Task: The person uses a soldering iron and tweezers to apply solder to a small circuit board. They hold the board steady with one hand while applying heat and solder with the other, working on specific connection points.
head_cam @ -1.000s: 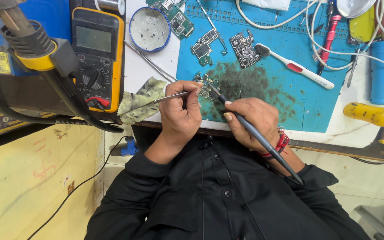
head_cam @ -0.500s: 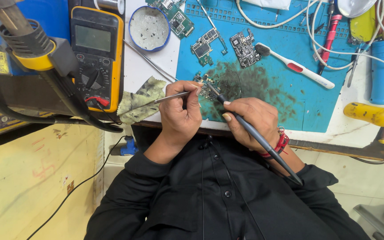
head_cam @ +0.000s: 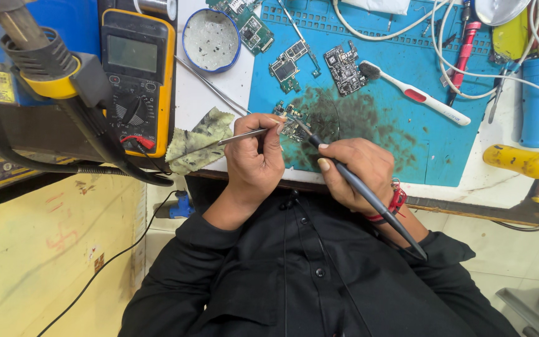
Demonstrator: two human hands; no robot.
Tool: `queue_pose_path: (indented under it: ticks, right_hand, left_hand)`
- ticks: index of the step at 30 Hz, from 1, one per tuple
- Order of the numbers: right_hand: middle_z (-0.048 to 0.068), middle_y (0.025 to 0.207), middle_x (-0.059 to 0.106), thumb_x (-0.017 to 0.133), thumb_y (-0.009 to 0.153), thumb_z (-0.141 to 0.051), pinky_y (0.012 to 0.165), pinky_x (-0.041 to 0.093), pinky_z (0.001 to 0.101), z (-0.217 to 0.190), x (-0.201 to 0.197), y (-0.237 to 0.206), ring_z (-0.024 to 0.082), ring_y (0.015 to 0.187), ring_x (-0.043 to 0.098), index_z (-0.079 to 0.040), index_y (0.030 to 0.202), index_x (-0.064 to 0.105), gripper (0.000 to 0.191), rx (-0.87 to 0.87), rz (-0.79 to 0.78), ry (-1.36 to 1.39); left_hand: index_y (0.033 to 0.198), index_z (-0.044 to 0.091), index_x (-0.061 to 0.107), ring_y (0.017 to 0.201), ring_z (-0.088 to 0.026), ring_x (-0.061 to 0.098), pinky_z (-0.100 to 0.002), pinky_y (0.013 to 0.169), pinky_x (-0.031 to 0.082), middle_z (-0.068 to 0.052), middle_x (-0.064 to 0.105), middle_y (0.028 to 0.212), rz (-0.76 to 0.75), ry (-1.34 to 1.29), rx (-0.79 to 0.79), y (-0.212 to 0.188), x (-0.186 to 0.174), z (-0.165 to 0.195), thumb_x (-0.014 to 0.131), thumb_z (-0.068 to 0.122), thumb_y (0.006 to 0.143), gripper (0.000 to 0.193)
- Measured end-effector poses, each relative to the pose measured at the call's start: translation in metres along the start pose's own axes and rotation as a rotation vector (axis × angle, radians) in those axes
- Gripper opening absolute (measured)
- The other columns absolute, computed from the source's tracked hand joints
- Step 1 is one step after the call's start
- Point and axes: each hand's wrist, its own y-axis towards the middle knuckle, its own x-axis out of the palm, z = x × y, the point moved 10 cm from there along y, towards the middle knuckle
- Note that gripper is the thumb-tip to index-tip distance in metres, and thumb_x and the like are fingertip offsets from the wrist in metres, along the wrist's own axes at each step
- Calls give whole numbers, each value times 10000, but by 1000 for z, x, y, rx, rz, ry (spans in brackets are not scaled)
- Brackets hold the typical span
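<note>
My left hand (head_cam: 254, 156) pinches a pair of metal tweezers (head_cam: 239, 136), their tips pointing at a small green circuit board (head_cam: 289, 123) on the stained blue work mat (head_cam: 419, 134). My right hand (head_cam: 358, 167) grips a black pen-shaped soldering iron (head_cam: 375, 203). Its tip touches the same small board, and its handle runs back over my wrist and black sleeve. The two hands sit close together at the near edge of the mat.
A yellow multimeter (head_cam: 135, 68), a round blue-rimmed tin (head_cam: 211, 39) and a stained cloth (head_cam: 198, 140) lie to the left. More circuit boards (head_cam: 344, 67), a white toothbrush (head_cam: 416, 95), a red screwdriver (head_cam: 463, 56) and a yellow-handled tool (head_cam: 525, 162) lie to the right. A hot-air tool (head_cam: 38, 59) hangs at far left.
</note>
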Motion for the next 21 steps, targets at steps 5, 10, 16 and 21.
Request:
queue_pose_path:
  ticks: [5,10,16,21]
  right_hand:
    - [142,897,716,750,895,-6,709,565,372,1,-1,-1,296,783,715,5,1044,672,169,0,14,-11]
    - [140,893,718,746,898,-5,709,567,369,1,-1,-2,294,782,718,6,1036,670,157,-2,12,-14]
    - [143,893,719,734,888,2,711,567,362,4,-2,-5,287,780,720,3,1033,671,158,13,37,-16]
    - [138,874,716,730,883,12,701,563,360,6,-4,-6,283,766,717,3,1022,676,149,32,53,-30]
  left_hand:
    - [1166,2,516,886,-106,703,-240,766,592,-117,718,1070,-1,9,4,1,0,0,619,-9,1077,136]
    - [1165,3,516,905,-114,711,-245,777,601,-117,716,1072,-6,-9,-1,1,1,0,618,-6,1080,133]
    - [1160,4,520,890,-111,715,-242,768,608,-116,719,1064,-14,2,-9,1,1,-1,619,0,1076,130]
    - [1163,4,517,904,-116,714,-247,783,602,-118,719,1071,-9,9,9,1,0,1,620,-1,1080,132]
